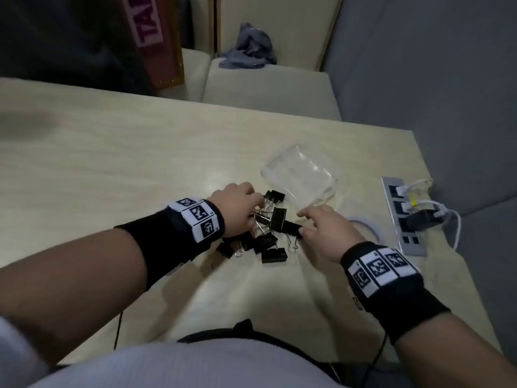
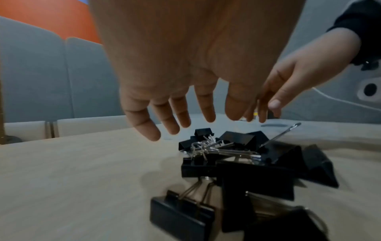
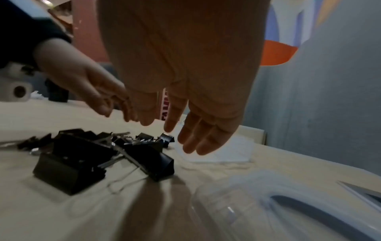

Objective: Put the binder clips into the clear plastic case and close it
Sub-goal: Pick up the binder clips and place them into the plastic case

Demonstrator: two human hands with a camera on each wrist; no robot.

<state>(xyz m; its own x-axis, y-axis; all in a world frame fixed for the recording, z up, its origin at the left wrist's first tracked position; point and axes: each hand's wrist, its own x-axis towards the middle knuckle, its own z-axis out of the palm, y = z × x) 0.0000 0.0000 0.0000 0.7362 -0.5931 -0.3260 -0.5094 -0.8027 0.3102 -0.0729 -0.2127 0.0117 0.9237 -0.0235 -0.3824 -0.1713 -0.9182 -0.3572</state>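
pale wood-grain table (image 1: pixel 112 152) set against grey padded panels, with a power strip (image 1: pixel 402 217) let into its right edge. the binder clips (image 1: pixel 275 228) lie in a loose black heap between your two hands, none yet in the clear plastic case (image 1: pixel 302 177). the case lies on the table just beyond the heap, up and to the right, nearer your right hand (image 1: pixel 327 233); whether it is open or closed cannot be told. your left hand (image 1: pixel 237 208) hovers over the heap's left side, fingers (image 2: pixel 173 114) spread and straight, gripping nothing. your right hand likewise has relaxed fingers (image 3: pixel 198 140) and holds nothing, poised over the heap's right edge. judgement: gather from both flanks, then carry forward and rightward to the case.
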